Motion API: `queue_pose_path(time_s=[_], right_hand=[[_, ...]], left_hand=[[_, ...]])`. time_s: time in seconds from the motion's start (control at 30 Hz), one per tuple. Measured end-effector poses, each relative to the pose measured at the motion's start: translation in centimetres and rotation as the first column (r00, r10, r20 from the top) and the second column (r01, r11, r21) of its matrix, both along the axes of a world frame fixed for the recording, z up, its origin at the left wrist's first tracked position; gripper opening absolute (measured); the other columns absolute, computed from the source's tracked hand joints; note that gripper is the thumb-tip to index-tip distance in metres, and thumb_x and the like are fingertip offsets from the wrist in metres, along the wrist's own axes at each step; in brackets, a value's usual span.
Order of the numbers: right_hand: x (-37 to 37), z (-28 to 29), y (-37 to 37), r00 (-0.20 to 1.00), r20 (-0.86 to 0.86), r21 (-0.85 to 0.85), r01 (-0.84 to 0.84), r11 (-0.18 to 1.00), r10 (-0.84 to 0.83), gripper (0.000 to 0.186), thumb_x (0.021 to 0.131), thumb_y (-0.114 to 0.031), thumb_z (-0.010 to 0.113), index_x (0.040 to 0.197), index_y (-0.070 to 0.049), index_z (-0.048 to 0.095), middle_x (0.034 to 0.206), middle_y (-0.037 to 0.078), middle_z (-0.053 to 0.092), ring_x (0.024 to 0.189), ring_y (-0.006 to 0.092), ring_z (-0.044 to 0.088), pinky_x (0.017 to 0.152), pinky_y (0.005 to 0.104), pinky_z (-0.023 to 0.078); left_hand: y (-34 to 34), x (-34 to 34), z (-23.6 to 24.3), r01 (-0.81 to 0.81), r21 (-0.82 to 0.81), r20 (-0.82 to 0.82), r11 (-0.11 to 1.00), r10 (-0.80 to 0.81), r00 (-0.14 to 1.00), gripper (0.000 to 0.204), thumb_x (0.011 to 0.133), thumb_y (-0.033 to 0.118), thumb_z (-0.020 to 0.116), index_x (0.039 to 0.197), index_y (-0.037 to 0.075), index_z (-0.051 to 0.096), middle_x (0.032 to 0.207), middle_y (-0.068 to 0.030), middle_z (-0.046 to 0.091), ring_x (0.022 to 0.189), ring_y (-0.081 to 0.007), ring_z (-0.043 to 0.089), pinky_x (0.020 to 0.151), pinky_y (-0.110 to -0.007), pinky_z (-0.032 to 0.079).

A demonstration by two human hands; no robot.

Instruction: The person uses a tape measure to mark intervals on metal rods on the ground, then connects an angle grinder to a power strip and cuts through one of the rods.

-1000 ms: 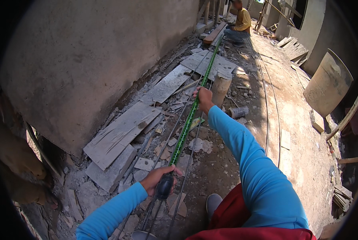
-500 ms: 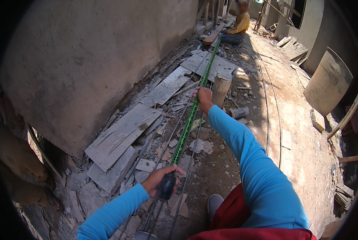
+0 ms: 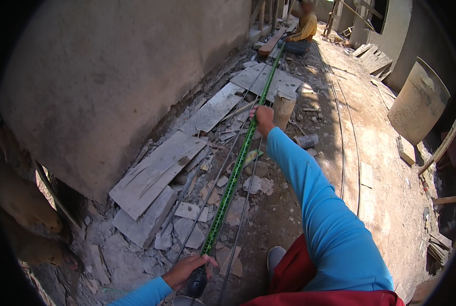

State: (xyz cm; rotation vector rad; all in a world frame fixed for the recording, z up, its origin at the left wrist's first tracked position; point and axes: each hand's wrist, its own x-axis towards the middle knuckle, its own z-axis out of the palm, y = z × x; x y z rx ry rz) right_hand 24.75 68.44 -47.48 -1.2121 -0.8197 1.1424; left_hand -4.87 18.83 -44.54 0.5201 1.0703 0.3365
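Observation:
My left hand (image 3: 186,271) is closed round the black case of a tape measure (image 3: 197,283), low in the picture near my feet. From it a green tape blade (image 3: 233,181) stretches away from me in a straight line. Farther along, my right hand (image 3: 263,120) grips this blade, fingers curled over it. Thin steel rods (image 3: 243,217) run beneath and beside the tape. Beyond my right hand the blade reaches toward a seated person in a yellow top (image 3: 305,31); whether that person holds its end is too small to tell.
A plastered wall (image 3: 126,86) flanks the left, with boards (image 3: 156,171) and rubble along its foot. A short wooden post (image 3: 284,109) stands beyond my right hand. More long rods (image 3: 338,127) lie to the right. A curved sheet (image 3: 420,102) leans at the right.
My left hand has drawn the tape case nearer to me and slightly left, so more blade shows between my hands. My right hand stays on the blade, shifted slightly right.

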Motion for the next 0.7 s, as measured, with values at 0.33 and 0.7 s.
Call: queue_pose_path(time_s=[0.33, 0.7], right_hand=[[0.7, 0.3, 0.1, 1.000, 0.015, -0.019, 0.015, 1.000, -0.015, 0.028, 0.100, -0.013, 0.045, 0.109, 0.006, 0.063, 0.086, 0.013, 0.068, 0.069, 0.0183, 0.063, 0.063, 0.0349, 0.053], [0.4, 0.0, -0.4, 1.000, -0.010, -0.043, -0.001, 0.999, 0.000, 0.028, 0.100, -0.015, 0.047, 0.113, 0.005, 0.062, 0.087, 0.013, 0.068, 0.069, 0.0186, 0.062, 0.063, 0.0351, 0.052]], left_hand=[[1.0, 0.2, 1.0, 0.007, -0.001, 0.045, 1.000, -0.007, 0.999, 0.043, 0.111, 0.042, 0.043, 0.120, 0.003, 0.058, 0.082, -0.0106, 0.066, 0.067, -0.0199, 0.068, 0.060, -0.034, 0.058], [3.9, 1.4, 2.3, -0.001, 0.050, 0.018, 0.999, 0.000, 1.000, 0.042, 0.110, 0.042, 0.043, 0.116, 0.004, 0.063, 0.083, -0.0089, 0.067, 0.069, -0.0146, 0.067, 0.063, -0.029, 0.056]])
